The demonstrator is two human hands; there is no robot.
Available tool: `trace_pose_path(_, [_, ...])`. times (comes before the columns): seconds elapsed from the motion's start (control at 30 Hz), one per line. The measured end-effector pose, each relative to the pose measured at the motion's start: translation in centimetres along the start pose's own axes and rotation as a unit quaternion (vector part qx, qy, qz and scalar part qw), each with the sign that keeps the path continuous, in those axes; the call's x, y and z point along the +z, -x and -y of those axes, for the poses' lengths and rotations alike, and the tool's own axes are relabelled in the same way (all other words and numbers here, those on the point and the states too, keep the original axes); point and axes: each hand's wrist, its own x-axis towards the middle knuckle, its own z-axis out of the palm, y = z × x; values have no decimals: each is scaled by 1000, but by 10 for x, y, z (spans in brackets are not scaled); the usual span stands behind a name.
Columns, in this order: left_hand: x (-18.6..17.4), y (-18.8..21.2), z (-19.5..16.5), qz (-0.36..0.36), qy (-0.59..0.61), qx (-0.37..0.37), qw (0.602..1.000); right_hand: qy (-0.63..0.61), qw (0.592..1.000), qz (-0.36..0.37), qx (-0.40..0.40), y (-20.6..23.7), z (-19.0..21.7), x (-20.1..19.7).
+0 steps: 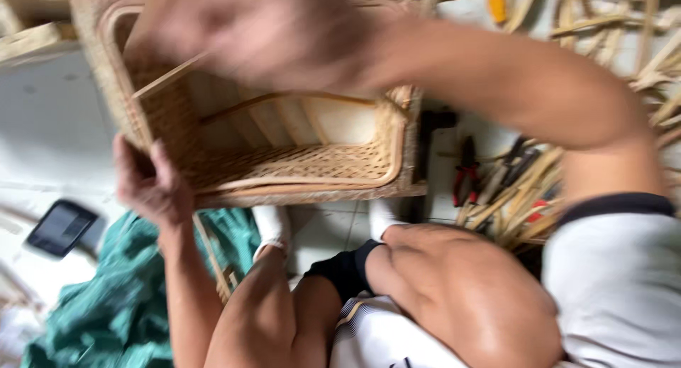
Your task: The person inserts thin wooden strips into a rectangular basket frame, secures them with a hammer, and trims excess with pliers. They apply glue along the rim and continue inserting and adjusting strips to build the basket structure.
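Gripping wicker basket (284, 148): left hand (152, 180) fingers; right hand (262, 31) blurred, unclear; white tiled floor (50, 127)

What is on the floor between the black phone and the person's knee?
In the head view, a crumpled green cloth lies between the black phone and the knee. The left hand grips the wicker basket above it.

Left hand (145, 180) and blurred right hand (255, 35) grip a wicker basket (298, 162).

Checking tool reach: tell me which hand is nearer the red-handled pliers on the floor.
Right. The right hand, blurred, is on the upper rim of the woven basket, up and left of the red-handled pliers. The left hand grips the basket's far left edge, farther away.
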Motion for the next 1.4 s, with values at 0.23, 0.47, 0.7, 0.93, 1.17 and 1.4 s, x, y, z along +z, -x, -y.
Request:
trace_pose_path(0.23, [-3,3,4,2,-89,1,996,31,999,31,26,13,-95,109])
trace_pose_path(0.47, [-1,5,-1,-6,-73,29,997,41,998,49,24,23,-83,111])
trace_pose_path(0.7, [2,6,-13,-12,-25,41,999,56,975,154,148,21,-80,119])
trace_pose_path(0.93, [24,15,-20,-52,-7,82,995,96,965,176,172,18,-63,88])
trace_pose_path(1.17, [15,3,-22,18,-203,140,969,69,967,191,151,20,-80,102])
trace_pose_path(1.4, [12,1,-40,9,-183,172,968,66,960,223,154,14,-73,96])
